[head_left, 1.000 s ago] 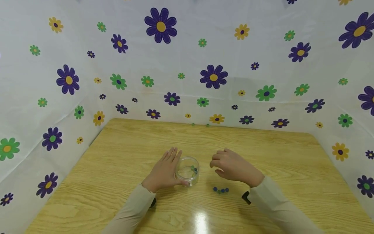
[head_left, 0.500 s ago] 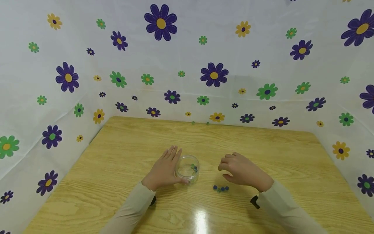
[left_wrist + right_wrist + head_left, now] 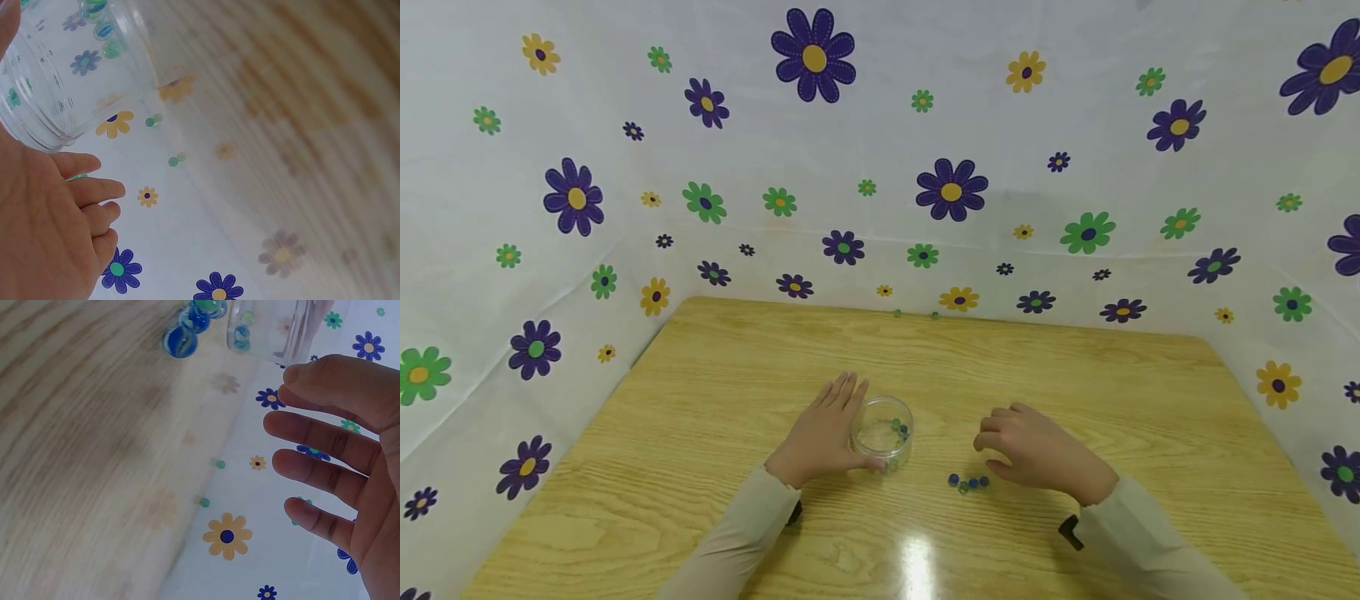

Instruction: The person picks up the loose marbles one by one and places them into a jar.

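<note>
White cloth walls (image 3: 865, 133) printed with purple, yellow and green flowers enclose the far, left and right sides of a table (image 3: 760, 350) with a glossy, pale yellow wood-grain top, on which a light reflects near the front edge. A clear, round, open-topped jar (image 3: 883, 437) stands upright on the table between the two hands, with several green and blue glass marbles (image 3: 900, 431) visible inside. The left hand (image 3: 823, 437) lies against the jar: its fingers extend forward along the left side and its thumb reaches across the near side, so that the grip is spread and touches the jar without closing round it. To the right of the jar lies a short, close row of four marbles, three blue (image 3: 973, 483) and one green (image 3: 963, 487). The right hand (image 3: 1037, 450) hangs just beyond and to the right of this row, apart from the jar; its grip is loosely open, the fingers slightly bent and separated, holding nothing. Two small green balls (image 3: 936, 316) lie apart from each other along the far edge of the table. Both forearms wear cream sleeves (image 3: 1138, 542), and a black wrist fitting (image 3: 1071, 532) shows beneath each cuff.
</note>
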`<state>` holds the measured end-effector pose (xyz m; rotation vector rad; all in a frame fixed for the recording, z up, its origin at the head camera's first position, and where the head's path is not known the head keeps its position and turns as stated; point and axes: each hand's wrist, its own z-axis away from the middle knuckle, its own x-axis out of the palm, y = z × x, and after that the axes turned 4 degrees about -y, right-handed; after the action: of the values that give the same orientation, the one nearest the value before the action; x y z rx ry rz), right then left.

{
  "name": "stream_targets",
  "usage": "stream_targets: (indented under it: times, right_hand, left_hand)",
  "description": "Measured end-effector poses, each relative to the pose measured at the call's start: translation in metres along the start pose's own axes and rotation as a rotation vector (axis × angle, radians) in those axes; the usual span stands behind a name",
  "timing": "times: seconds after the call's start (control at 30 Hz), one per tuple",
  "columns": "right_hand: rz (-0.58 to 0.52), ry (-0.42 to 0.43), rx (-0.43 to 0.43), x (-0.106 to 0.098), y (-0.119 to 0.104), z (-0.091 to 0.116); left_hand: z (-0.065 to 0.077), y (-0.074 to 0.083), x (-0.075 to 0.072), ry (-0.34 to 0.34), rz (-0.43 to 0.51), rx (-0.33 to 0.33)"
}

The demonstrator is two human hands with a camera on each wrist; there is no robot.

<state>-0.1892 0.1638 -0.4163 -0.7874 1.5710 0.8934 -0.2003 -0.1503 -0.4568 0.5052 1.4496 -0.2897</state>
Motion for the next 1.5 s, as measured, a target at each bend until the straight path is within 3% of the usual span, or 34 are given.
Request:
stream_targets:
  times: [0.43,0.97,1.5]
  right_hand:
    - [-0.06,-0.022,-0.003,0.013,-0.003,0.007]
    - [-0.02,-0.055,-0.054,0.024,-0.004,0.002]
    - [-0.013,-0.114,-0.043,0.029,-0.006,0.001]
  left_hand:
    - [-0.001,-0.002,0.002,0.003,-0.005,0.0]
    - [-0.002,-0.003,0.003,-0.01,0.001,-0.008]
    - [-0.001,-0.001,0.002,-0.012,0.002,0.001]
